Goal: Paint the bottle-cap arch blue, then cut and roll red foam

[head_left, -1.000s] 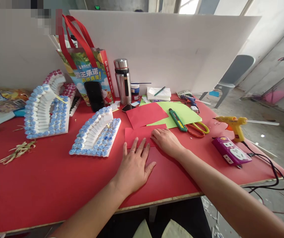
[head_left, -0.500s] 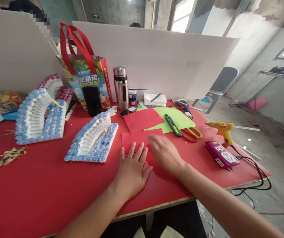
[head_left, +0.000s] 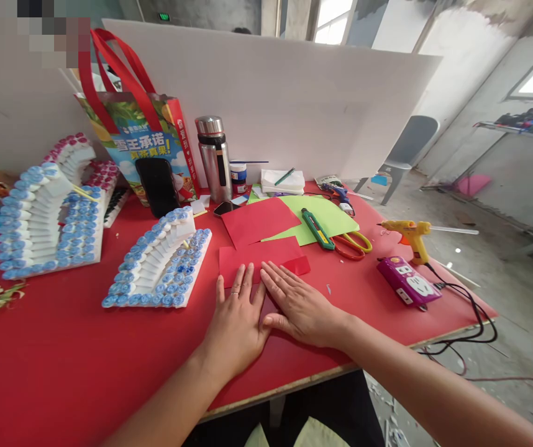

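My left hand (head_left: pixel 235 313) lies flat, fingers stretched out, on a sheet of red paper (head_left: pixel 266 256) that rests on the red table (head_left: pixel 61 347). It wears a ring. My right hand (head_left: pixel 297 304) lies flat beside it, fingers spread, pressing the same red paper; the two hands touch at the thumbs. Just behind lie another red sheet (head_left: pixel 259 220) and a light green sheet (head_left: pixel 327 214).
A green utility knife (head_left: pixel 317 228) and scissors (head_left: pixel 353 243) lie on the green sheet. A yellow glue gun (head_left: pixel 409 234) and purple power strip (head_left: pixel 404 282) sit at right. Bottle-cap models (head_left: pixel 161 261) (head_left: pixel 45 217), a shopping bag (head_left: pixel 138 143), phone (head_left: pixel 154 186) and steel flask (head_left: pixel 213 158) stand at left and back.
My right hand has slid from the far edge of the red paper back toward me and now lies beside my left hand. The camera view shifted a little to the right.
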`<state>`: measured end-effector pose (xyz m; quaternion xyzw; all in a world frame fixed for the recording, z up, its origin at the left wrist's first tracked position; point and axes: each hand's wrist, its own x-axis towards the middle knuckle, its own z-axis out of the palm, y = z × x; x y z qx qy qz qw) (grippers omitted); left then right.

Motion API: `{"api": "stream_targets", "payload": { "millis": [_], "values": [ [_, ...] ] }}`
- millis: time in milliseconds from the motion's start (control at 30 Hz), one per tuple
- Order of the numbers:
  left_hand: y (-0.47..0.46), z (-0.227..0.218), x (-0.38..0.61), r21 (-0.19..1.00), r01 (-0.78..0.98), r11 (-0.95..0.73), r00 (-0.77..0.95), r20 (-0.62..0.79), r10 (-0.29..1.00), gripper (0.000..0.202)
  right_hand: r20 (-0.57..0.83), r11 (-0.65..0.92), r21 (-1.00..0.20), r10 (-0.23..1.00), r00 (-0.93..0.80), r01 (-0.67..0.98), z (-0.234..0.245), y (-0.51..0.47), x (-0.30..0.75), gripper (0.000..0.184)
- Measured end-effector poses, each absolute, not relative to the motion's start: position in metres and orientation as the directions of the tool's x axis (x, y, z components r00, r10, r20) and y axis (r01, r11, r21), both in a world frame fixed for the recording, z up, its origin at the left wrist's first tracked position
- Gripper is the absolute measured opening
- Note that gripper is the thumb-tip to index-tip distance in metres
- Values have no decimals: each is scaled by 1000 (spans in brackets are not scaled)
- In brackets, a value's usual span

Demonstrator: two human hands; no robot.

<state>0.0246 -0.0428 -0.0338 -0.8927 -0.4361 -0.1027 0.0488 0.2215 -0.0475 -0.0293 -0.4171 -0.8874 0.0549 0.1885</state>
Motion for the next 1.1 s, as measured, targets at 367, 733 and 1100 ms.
{"api": "stream_targets", "payload": {
  "millis": [367, 733, 1100],
  "values": [
    [-44, -31, 27, -34, 796, -605, 591, 262, 763, 63, 208, 594, -210, 804, -558, 777, -27, -28, 251, 71],
    [-45, -36, 23, 4, 824, -567, 543, 284, 790, 67, 156, 435, -143, 897, -414, 889, -36, -20, 290, 81],
    [-45, -28, 51, 46, 728, -684, 644, 294, 706, 62, 171, 642, -219, 766, -619, 735, -23, -40, 248, 75]
  ]
}}
